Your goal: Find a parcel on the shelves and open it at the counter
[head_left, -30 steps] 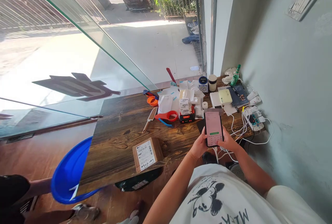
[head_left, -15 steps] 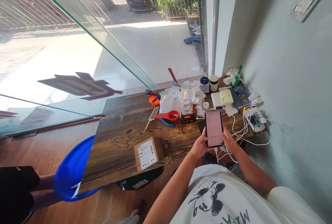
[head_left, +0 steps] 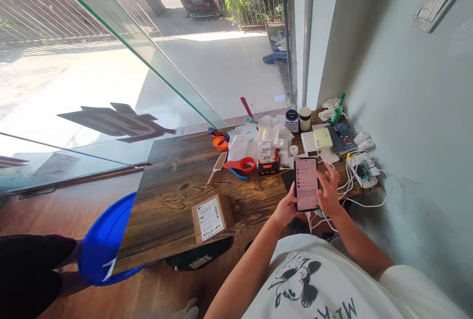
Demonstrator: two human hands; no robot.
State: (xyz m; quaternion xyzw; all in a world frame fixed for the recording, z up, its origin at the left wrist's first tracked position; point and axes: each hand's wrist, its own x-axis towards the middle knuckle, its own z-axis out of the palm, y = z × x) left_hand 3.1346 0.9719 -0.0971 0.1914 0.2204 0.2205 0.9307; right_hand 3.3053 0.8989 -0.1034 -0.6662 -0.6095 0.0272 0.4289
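Nearby — cardboard box (head_left: 212, 218), tape dispenser (head_left: 239, 165) — flank the held phone (head_left: 306, 184).

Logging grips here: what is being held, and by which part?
A phone, gripped at its lower left edge by the left hand; the right hand rests against its right side.
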